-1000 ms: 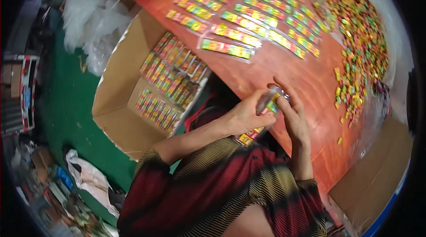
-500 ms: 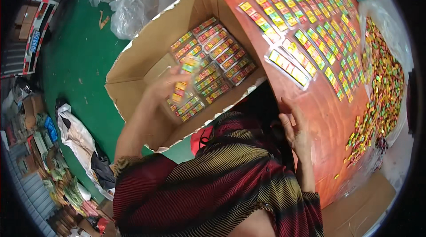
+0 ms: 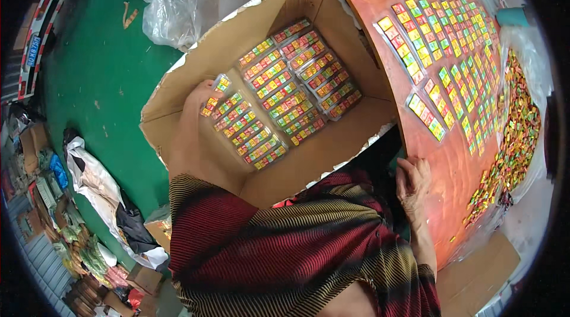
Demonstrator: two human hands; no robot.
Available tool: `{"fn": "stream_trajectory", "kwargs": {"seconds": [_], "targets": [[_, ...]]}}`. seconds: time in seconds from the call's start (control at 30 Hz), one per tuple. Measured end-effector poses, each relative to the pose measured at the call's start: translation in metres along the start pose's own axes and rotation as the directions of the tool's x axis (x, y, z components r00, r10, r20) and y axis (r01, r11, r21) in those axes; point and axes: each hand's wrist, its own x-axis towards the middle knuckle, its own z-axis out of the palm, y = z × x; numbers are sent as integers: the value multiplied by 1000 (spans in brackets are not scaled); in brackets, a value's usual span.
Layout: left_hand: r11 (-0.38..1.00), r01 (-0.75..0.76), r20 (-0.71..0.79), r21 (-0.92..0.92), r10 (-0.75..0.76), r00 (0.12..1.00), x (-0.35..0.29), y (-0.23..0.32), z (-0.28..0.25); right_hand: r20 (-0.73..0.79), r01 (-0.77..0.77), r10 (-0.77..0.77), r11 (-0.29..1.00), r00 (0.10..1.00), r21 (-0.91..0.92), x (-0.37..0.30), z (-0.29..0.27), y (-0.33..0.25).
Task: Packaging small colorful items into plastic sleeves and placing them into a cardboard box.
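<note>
My left hand (image 3: 197, 98) is inside the cardboard box (image 3: 178, 86), near its left wall. It grips a clear plastic blister pack (image 3: 222, 84) of small red, yellow and green pieces, tilted, with my fingers covering its middle. Beside it, similar packs (image 3: 285, 103) lie flat in rows on the box's bottom. My right hand (image 3: 414, 181) rests at the edge of the orange-red table (image 3: 442, 198), fingers curled in and nothing visible in them. Nearest to that hand on the table is another filled pack (image 3: 426, 116).
More filled packs (image 3: 448, 26) cover the table's far part in rows. A heap of loose colourful pieces (image 3: 519, 130) lies on plastic sheeting at right. Crumpled clear plastic (image 3: 172, 14) sits on the green floor (image 3: 95, 67) beyond the box. Sacks and cartons (image 3: 65, 216) stand at left.
My left hand has carried the pack leftwards and lower, to the box's left side. My right hand's fingers have curled in at the table edge. The view has shifted a little.
</note>
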Motion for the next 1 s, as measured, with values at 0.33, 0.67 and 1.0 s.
{"fn": "stream_trajectory", "kwargs": {"seconds": [0.33,0.67,1.0], "targets": [[975,-99,36,201,94,995,65,-48,-4,20,-25,27,996,999,-86,0,1,-4],[869,-135,40,476,132,990,57,-41,3,25,-7,11,991,1000,-130,0,2,-3],[793,-11,-256,610,210,944,17,-25,32,32,-24,29,990,999,-141,0,2,-4]]}}
